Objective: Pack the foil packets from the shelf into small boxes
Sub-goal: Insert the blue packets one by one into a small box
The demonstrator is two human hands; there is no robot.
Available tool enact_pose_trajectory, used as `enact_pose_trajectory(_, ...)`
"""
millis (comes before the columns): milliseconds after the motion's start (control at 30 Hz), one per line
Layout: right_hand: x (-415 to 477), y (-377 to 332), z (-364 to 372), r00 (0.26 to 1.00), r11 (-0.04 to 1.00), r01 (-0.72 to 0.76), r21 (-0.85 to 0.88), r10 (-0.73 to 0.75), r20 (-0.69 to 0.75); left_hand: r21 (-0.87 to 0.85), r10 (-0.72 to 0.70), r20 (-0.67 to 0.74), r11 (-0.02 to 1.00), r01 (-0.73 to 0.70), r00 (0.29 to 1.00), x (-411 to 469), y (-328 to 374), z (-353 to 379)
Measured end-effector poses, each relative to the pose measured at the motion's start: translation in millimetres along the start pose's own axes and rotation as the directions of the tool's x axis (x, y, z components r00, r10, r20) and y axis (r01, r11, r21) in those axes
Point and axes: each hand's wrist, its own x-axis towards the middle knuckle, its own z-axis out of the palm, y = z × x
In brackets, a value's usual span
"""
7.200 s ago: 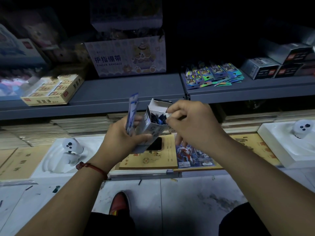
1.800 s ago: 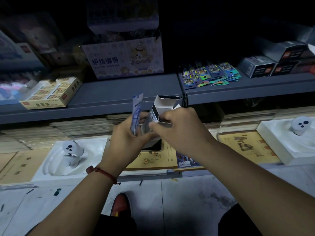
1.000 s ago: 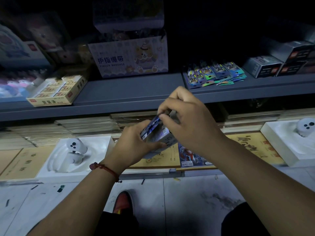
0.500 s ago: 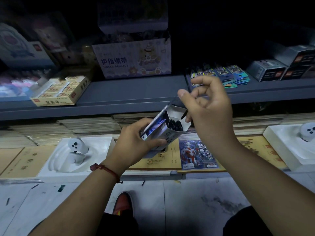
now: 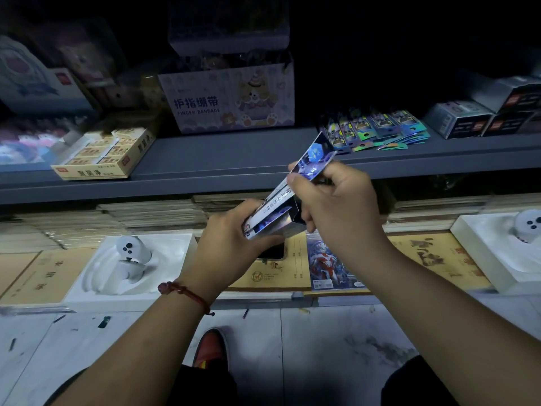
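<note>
Grey metal shelf (image 5: 222, 153) carries a pale carton (image 5: 228, 101) printed "FINGER BANDAGE" near its back edge and loose foil packets (image 5: 380, 130) toward its right end. Below its front edge the left hand (image 5: 231, 250) grips a small box (image 5: 288, 230), fingers wrapped round it; the right hand (image 5: 342, 203) pinches one foil packet (image 5: 311, 159), tilted, its lower end against the box.

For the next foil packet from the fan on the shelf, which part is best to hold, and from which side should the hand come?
Probably pinch the near tab end of a foil packet, coming from the front over the shelf edge. The packets lie flat, overlapped, with these ends pointing toward the person; grey boxes block the right side.
</note>
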Motion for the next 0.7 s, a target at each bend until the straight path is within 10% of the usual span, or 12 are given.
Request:
enact_pose_trajectory(400,9,-11,-30,0.935,0.971,0.149,0.188,-0.077,-0.346,-0.259,-0.177,-0.023,0.952,0.165,0.984,11,-23,-12)
enact_pose_trajectory(700,10,-5,-28,0.936,0.978,0.205,0.042,-0.183,-0.301,-0.292,-0.150,-0.003,0.946,0.142,0.989,8,-13,-14)
